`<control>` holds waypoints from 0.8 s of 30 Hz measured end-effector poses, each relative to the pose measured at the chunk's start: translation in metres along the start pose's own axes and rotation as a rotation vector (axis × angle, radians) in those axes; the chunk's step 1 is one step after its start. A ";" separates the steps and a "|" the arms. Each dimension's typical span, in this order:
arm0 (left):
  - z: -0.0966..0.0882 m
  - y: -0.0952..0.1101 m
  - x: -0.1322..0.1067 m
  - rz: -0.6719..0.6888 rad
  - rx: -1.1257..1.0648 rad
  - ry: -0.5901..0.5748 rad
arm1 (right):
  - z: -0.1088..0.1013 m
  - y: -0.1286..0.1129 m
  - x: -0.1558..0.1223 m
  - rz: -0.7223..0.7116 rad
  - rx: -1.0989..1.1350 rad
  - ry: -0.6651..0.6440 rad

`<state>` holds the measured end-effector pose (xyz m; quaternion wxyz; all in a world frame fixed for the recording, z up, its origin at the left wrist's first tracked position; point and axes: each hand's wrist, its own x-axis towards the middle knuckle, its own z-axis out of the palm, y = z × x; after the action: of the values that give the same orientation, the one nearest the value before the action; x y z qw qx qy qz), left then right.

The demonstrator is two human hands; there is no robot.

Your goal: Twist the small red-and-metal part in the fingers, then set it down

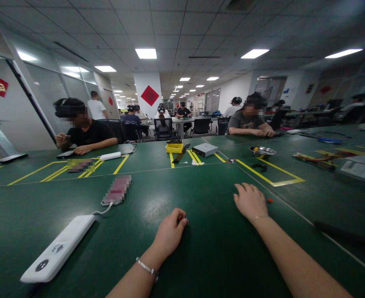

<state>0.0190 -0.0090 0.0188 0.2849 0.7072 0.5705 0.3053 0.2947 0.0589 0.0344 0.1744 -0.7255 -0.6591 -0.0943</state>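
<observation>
My left hand [170, 232], with a beaded bracelet at the wrist, rests on the green table [210, 248]. Its fingers are curled closed around a small thing [182, 218], of which only a reddish, dark bit shows; its kind cannot be told. My right hand [251, 201] lies palm down to the right, fingers stretched out and slightly spread, and nothing shows in it. Just beside that hand is a small orange-red piece [269, 200]. Anything under the right palm is hidden.
A white power bank [60, 248] is cabled to a phone [118, 189] on the left. Farther back are a yellow bin [174, 148], a grey metal box [205, 149] and a metal bowl [262, 151]. Coloured cables [314, 160] lie right. Two people sit across the table.
</observation>
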 end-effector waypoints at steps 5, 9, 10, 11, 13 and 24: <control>-0.003 0.006 -0.001 -0.008 -0.077 -0.012 | 0.011 0.077 0.016 0.374 -0.070 -0.120; -0.004 0.005 0.000 -0.001 -0.117 -0.009 | 0.014 0.092 0.018 0.385 -0.084 -0.256; -0.003 0.004 0.000 0.003 -0.121 -0.010 | 0.014 0.091 0.017 0.367 -0.102 -0.268; -0.002 0.002 0.000 0.005 -0.120 -0.009 | 0.013 0.090 0.017 0.344 -0.120 -0.270; 0.000 -0.001 0.001 0.011 -0.108 -0.003 | 0.013 0.087 0.017 0.305 -0.148 -0.263; 0.000 -0.002 0.001 0.012 -0.074 0.014 | 0.008 0.034 0.020 0.109 0.290 -0.260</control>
<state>0.0176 -0.0074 0.0173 0.3049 0.6976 0.5565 0.3328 0.3300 0.0778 0.0302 0.1955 -0.7335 -0.6423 0.1057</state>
